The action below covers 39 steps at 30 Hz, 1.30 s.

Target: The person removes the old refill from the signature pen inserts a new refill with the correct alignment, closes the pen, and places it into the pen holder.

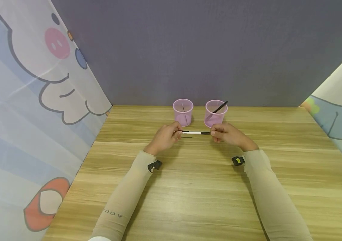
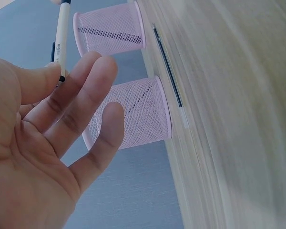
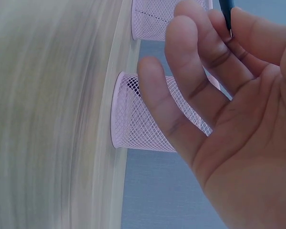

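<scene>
A white ballpoint pen (image 1: 194, 133) with a black grip and a dark clip lies level between my two hands, just above the table. My left hand (image 1: 165, 136) pinches its clip end between thumb and forefinger, the other fingers spread loosely in the left wrist view. At the dark tip end, my right hand (image 1: 229, 134) pinches the pen (image 3: 226, 13) with thumb and fingertips; the remaining fingers are half bent. A thin pen refill (image 2: 167, 67), dark with a clear end, lies on the tabletop close by my left hand.
Behind the hands stand two pink mesh pen cups. The left cup (image 1: 177, 115) holds a thin dark stick (image 1: 183, 107); in the right cup (image 1: 217, 121) leans a black pen (image 1: 221, 106). A grey wall (image 1: 189, 50) rises behind the wooden table (image 1: 189, 187).
</scene>
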Each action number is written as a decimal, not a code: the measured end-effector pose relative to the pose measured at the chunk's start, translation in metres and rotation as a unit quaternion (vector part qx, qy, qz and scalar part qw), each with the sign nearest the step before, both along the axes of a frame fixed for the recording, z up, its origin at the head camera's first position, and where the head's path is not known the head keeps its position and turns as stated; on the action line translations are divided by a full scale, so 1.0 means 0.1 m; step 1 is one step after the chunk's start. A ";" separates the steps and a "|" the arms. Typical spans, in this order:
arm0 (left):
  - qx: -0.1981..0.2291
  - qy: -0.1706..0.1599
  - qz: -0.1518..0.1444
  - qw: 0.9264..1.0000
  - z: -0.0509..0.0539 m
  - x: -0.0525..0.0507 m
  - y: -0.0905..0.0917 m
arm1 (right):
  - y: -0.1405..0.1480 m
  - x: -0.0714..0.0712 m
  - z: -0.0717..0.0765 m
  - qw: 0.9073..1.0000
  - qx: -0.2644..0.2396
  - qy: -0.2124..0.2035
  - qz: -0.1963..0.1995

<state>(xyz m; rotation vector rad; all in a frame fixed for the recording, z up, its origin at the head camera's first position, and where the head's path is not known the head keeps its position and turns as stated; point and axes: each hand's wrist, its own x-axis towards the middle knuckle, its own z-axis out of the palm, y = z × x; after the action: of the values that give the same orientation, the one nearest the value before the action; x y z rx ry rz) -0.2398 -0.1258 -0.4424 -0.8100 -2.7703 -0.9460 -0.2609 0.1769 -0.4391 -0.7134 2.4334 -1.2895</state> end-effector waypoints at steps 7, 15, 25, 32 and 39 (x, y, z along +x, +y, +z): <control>0.002 -0.002 0.002 1.000 -0.01 -0.01 0.00 | 0.00 0.01 0.00 1.000 0.005 0.000 -0.005; 0.007 -0.006 0.005 1.000 -0.02 -0.02 0.01 | 0.00 0.00 0.00 1.000 0.001 0.021 -0.007; 0.026 -0.012 0.003 1.000 -0.03 -0.01 0.02 | 0.02 -0.02 -0.01 0.999 -0.002 0.037 -0.010; 0.043 -0.020 -0.010 0.999 -0.03 -0.01 0.00 | 0.04 -0.01 0.00 0.999 0.000 0.042 -0.015; 0.071 -0.036 -0.026 0.996 -0.04 -0.02 -0.01 | 0.05 0.00 0.03 0.999 0.002 0.038 -0.026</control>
<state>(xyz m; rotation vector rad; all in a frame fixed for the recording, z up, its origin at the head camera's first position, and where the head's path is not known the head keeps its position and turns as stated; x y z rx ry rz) -0.2421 -0.1268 -0.4466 -0.8457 -2.7144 -1.1907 -0.2605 0.1819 -0.4360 -0.7148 2.5306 -1.2994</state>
